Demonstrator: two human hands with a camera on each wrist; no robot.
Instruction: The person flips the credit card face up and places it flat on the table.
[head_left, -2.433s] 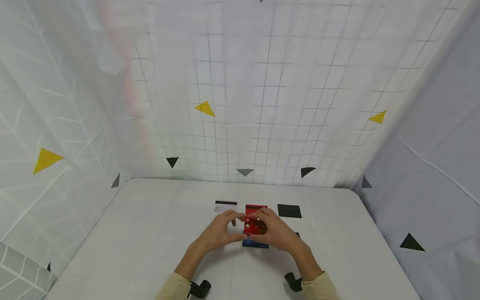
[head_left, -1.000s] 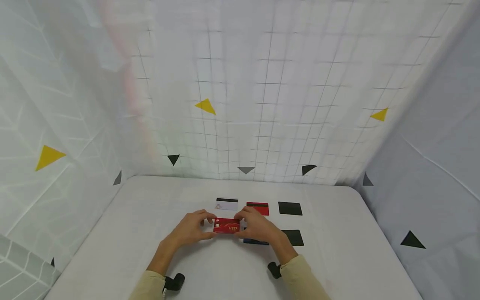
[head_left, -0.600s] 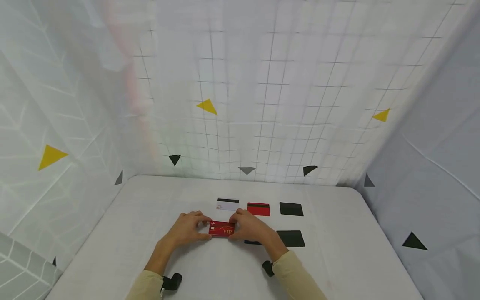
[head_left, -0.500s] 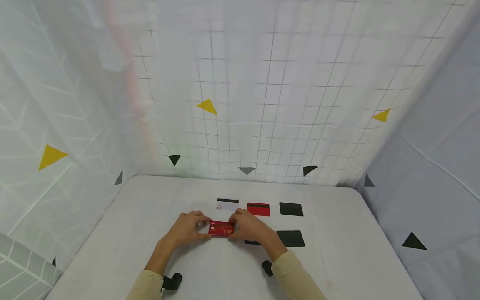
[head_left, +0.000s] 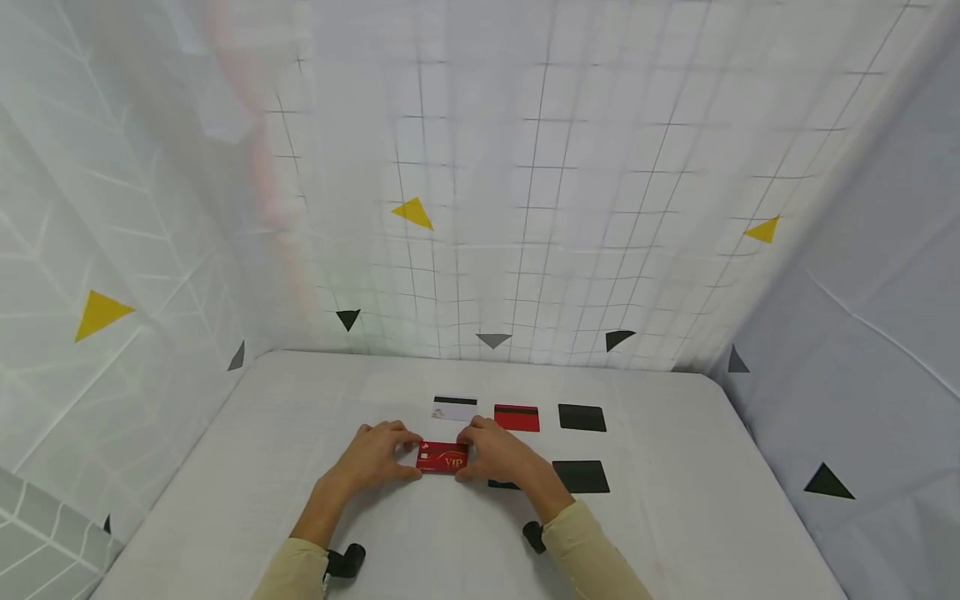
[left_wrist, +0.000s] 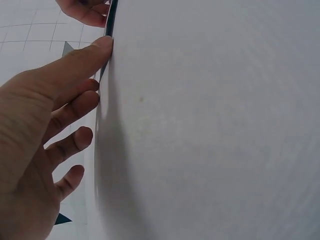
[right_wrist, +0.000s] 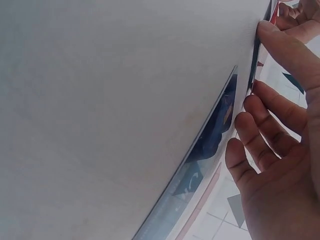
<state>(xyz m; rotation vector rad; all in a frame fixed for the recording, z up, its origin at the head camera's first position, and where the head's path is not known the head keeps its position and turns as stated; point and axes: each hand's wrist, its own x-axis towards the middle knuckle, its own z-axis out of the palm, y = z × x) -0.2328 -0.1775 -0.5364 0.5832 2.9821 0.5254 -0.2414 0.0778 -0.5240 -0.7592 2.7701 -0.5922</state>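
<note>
In the head view a red card marked VIP [head_left: 441, 457] lies flat or almost flat at table height, between my two hands. My left hand [head_left: 371, 457] pinches its left end, thumb at the near edge and forefinger at the far edge. The right hand [head_left: 501, 457] pinches the right end likewise. The left wrist view shows only the card's thin dark edge [left_wrist: 111, 22] under the thumb. A blue card [right_wrist: 216, 122] lies beside the right hand's fingers in the right wrist view; from the head, that hand covers most of it.
Behind the hands lie a white card with a black stripe [head_left: 454, 409], a red card with a dark stripe [head_left: 517, 418] and a black card [head_left: 582, 417]. Another black card [head_left: 583, 477] is right of the right wrist. The white table [head_left: 337, 383] meets hanging white sheeting behind.
Both hands carried the red VIP card left from over the blue card, then slightly nearer. For the last half second hands and card have hardly moved.
</note>
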